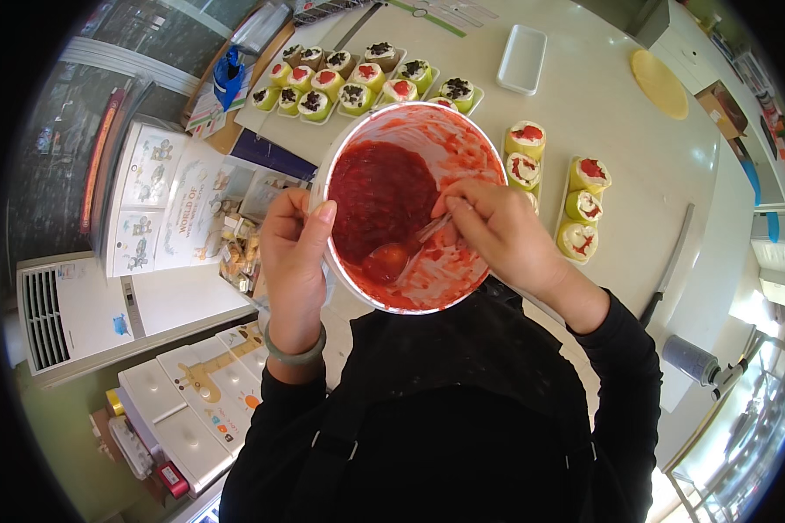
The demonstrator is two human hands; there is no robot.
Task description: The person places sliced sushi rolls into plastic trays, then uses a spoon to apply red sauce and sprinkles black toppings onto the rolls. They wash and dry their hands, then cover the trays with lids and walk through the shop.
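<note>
My left hand [299,242] grips the rim and side of a white round tub [413,306], which is tilted so its inside faces the camera. Dark red fruit sauce [383,196] lies in the tub, and red smears coat its wall. Inside the opening, my right hand [487,225] pinches the handle of a clear spoon [389,261], whose bowl sits in the sauce. To the right of the tub stand cream-filled cake rolls [578,240] in white trays, several with red topping. More cake rolls [355,95], topped with red sauce or dark crumbs, stand beyond the tub, which partly hides some.
On the worktop [602,85] are an empty white tray [522,60], a round yellow board [659,84], a long knife [670,261] and a gas torch canister [690,359] at the right edge. Decorated boxes [183,196] and a white drawer cabinet [190,392] stand at the left.
</note>
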